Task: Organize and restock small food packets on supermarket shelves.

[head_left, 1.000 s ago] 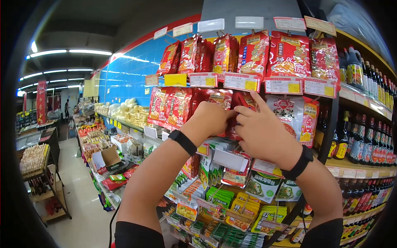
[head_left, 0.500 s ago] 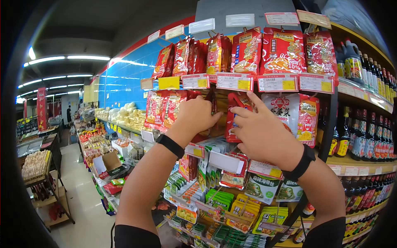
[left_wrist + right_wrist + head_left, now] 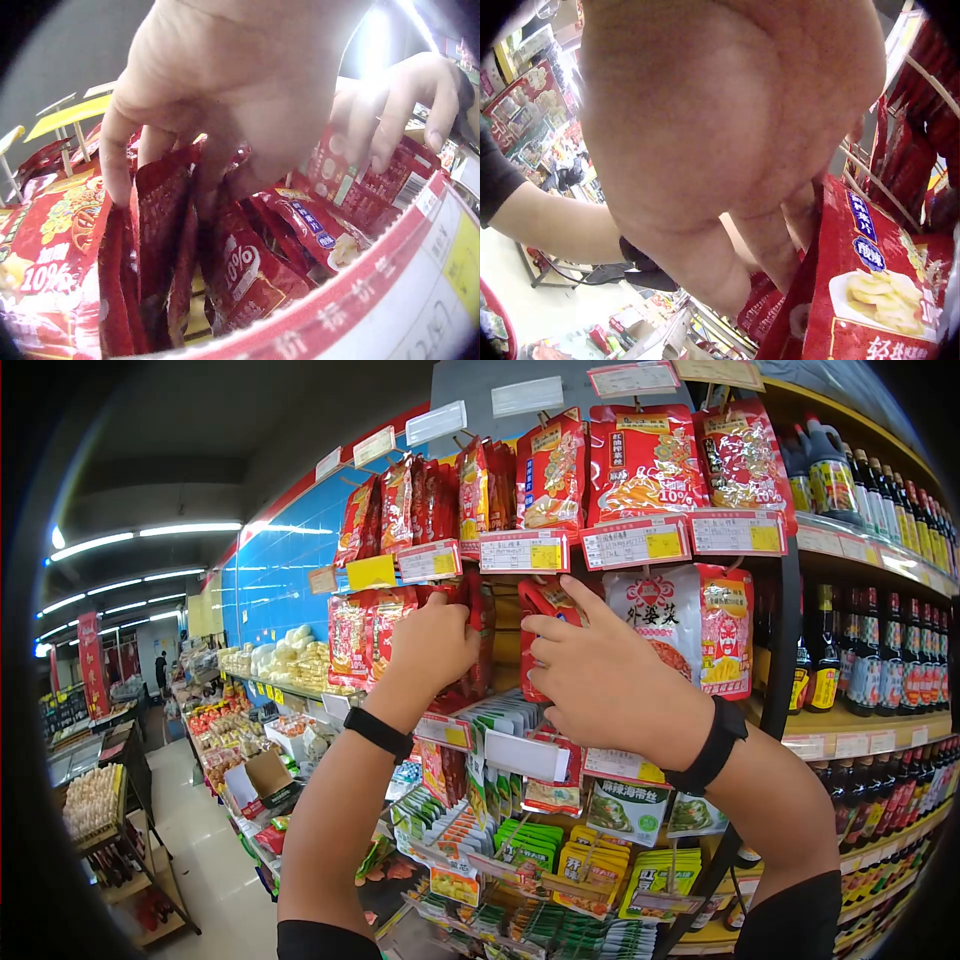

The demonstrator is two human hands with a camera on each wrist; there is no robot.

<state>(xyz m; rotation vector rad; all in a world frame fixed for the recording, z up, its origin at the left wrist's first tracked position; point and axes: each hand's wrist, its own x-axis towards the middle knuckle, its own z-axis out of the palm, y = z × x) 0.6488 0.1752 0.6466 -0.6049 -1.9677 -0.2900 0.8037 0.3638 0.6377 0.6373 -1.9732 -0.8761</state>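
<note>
Red food packets [image 3: 346,645] hang in rows on the rack. My left hand [image 3: 425,655] grips several of them at the left of a gap; in the left wrist view the left hand [image 3: 225,97] has its fingers down around their upper edges. Across the gap, my right hand [image 3: 620,670] lays its relaxed fingers against another red packet [image 3: 535,645], the index finger pointing up near a price tag [image 3: 523,552]. The right wrist view shows the right hand [image 3: 712,142] beside a red packet [image 3: 877,300] with sliced food pictured; its thumb is hidden.
More red packets [image 3: 640,465] hang above, a silver packet [image 3: 655,610] to the right. Green and yellow packets [image 3: 590,870] fill the lower rack. Bottles [image 3: 825,660] line shelves at the right; an aisle floor [image 3: 195,810] runs along the left.
My left hand has shifted left with the packets it grips, away from my right hand, and a gap has opened between them. The right hand stays by its packet. The head view has shifted slightly.
</note>
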